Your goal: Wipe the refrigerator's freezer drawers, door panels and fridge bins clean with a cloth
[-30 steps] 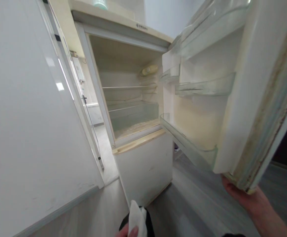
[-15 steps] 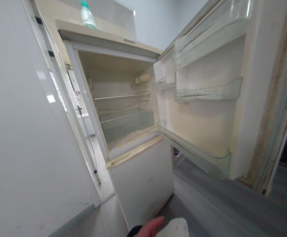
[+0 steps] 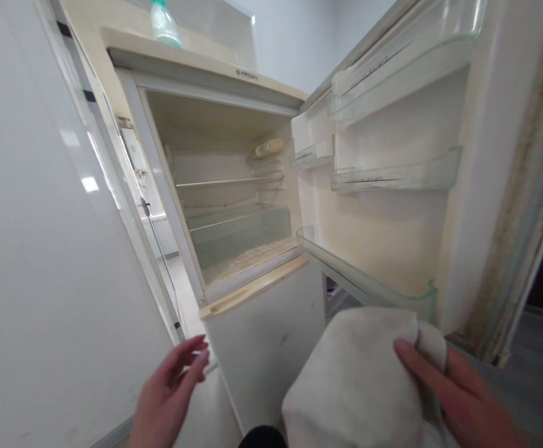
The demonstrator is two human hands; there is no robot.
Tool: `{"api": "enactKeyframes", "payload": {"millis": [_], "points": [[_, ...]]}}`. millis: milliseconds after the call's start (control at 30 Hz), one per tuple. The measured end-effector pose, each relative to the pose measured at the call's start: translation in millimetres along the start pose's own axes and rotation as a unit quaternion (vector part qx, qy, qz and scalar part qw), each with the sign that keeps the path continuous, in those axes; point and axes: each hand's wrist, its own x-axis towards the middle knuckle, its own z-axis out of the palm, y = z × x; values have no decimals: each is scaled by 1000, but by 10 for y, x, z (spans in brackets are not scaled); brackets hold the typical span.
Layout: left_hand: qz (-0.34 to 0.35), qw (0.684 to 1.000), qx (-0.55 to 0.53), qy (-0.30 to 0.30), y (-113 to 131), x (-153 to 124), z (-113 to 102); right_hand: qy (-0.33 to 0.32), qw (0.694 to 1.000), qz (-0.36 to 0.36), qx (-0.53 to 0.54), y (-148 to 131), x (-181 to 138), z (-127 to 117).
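In the head view, the landmark is the refrigerator (image 3: 262, 348), with its upper door (image 3: 393, 230) swung wide open to its right. The cloth (image 3: 360, 373) has just changed sides. A second ago a bit of it showed in fingers low in front of the refrigerator, while the right hand gripped the bottom corner of the upper door. Now the right hand (image 3: 467, 392) is off that corner and clamped on the cloth's edge, thumb on top. The cloth hangs spread and rumpled before the refrigerator's lower right front, below the lowest door bin (image 3: 365, 277) and overlapping it in sight; whether they touch, I cannot tell.

The left hand (image 3: 169, 386) is raised before the refrigerator's lower left edge, fingers loosely curled and apart, with nothing in them. The two hands are well apart, the cloth nearer the right.

For the work, this seems to mean the left hand is free and the cloth ready in the right, while the upper door stands open with no hand on it. Inside the refrigerator, the shelf (image 3: 229, 182) and the clear drawer (image 3: 243, 236) look untouched by either hand. A bottle (image 3: 164, 26) shows above its top edge.
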Motion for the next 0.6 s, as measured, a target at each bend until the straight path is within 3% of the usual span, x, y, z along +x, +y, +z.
{"api": "enactKeyframes", "payload": {"millis": [167,300,467,600], "points": [[32,990,56,124,113,492,-291,2,993,-67,-97,-255,259,-105],[58,977,84,189,176,791,-345,80,978,-105,-159,-165,250,-91],[109,969,114,189,254,1305,-229,171,966,-104,-162,-42,320,-128],[121,960,138,210,487,1758,12,126,989,-44,-62,24,433,20]]}}
